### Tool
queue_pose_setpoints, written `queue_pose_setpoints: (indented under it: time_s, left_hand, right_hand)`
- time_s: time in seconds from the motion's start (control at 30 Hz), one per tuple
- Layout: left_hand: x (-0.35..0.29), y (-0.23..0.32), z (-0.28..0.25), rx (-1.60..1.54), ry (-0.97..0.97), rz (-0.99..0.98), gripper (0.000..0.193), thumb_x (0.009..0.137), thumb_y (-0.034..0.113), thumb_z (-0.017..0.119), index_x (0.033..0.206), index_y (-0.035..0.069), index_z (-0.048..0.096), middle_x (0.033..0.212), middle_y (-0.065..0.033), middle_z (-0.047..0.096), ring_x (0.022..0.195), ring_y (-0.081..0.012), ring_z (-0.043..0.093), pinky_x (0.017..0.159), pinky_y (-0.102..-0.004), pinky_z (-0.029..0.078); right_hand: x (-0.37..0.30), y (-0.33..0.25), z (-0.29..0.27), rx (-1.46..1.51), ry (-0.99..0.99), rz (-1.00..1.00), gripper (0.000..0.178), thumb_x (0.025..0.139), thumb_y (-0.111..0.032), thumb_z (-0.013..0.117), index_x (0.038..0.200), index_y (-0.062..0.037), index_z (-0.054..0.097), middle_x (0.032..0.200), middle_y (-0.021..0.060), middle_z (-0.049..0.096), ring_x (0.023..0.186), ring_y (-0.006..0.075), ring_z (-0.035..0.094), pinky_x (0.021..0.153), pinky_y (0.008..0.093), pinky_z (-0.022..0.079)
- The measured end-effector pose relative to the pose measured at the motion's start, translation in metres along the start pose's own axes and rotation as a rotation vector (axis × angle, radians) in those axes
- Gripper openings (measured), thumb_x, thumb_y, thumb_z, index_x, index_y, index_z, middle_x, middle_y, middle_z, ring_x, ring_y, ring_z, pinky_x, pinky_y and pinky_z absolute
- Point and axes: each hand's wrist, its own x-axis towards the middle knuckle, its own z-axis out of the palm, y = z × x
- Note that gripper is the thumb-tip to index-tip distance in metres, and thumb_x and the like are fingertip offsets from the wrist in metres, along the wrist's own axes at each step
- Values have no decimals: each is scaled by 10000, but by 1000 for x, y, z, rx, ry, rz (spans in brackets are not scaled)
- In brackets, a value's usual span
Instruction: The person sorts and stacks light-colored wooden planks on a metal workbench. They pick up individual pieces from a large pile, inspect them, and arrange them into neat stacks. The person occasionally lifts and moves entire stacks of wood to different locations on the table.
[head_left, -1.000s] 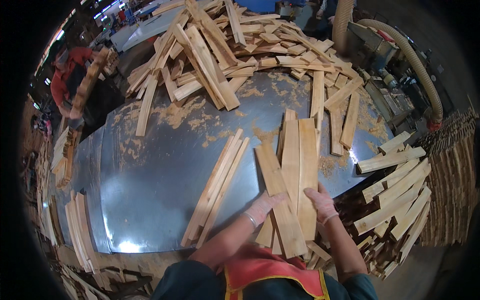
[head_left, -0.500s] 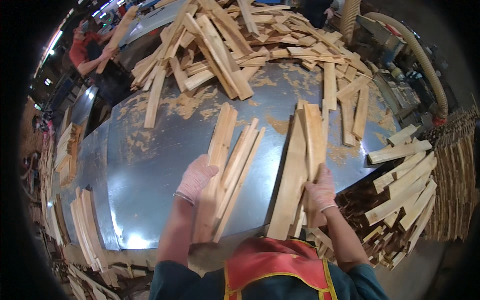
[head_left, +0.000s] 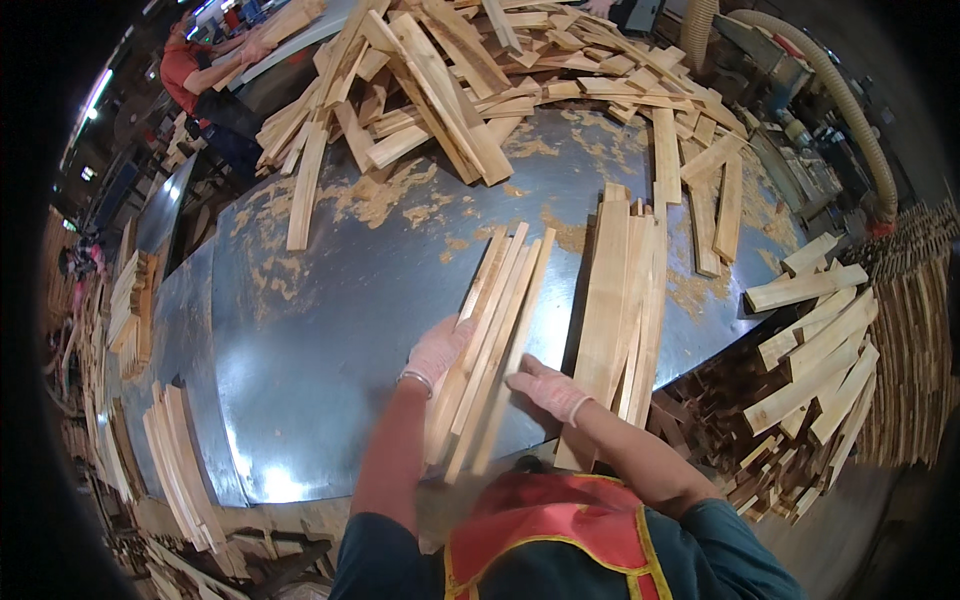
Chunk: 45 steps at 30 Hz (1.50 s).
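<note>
A narrow bundle of wooden strips (head_left: 492,335) lies lengthwise on the metal table (head_left: 330,350) in front of me. My left hand (head_left: 440,352), in a pale pinkish glove, is closed against the bundle's left side. From the right, my right hand (head_left: 548,388), gloved alike, has its fingertips at the outermost strip, whose near end is blurred. That strip slants slightly away from the others at its far end. Just beyond my right hand rests a second group of wooden boards (head_left: 605,300), wider and lying side by side, untouched by either hand.
A big jumbled heap of boards (head_left: 440,100) covers the table's far side, with sawdust patches (head_left: 380,205) around it. Stacked boards (head_left: 815,370) stand off the right edge. More strips (head_left: 180,460) lie at left. A co-worker (head_left: 200,85) handles boards at far left.
My right hand has let go of a board in the right group and moved left to the strip bundle. My left hand has shifted right, bringing its board against the strips.
</note>
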Motion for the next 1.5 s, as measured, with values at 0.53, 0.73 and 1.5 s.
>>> queue_pose_setpoints:
  time_s: [0.53,0.73,1.5]
  left_hand:
    - [-93,13,40,590,559,195,1159,819,622,789,1653,-14,296,1599,-272,475,1465,-419,486,1172,-479,440]
    - [-86,158,146,209,-85,-76,1165,849,514,825,1697,53,173,1636,-263,428,1524,-402,425,1218,-461,411]
    - [-111,-34,-67,-769,17,4,884,832,82,706,1654,52,380,1365,-94,609,1149,-228,620,1022,-324,523]
  right_hand:
    - [-34,-13,-47,-115,541,-351,684,951,-380,665,1488,13,508,1418,296,614,1344,432,578,1107,496,481]
    - [-57,25,-130,-596,765,-5,636,862,-212,664,1459,-24,557,1392,264,612,1345,420,552,1130,472,459]
    - [-39,-18,42,136,165,63,651,945,-333,660,1530,-91,509,1320,272,694,1242,438,658,1071,473,507]
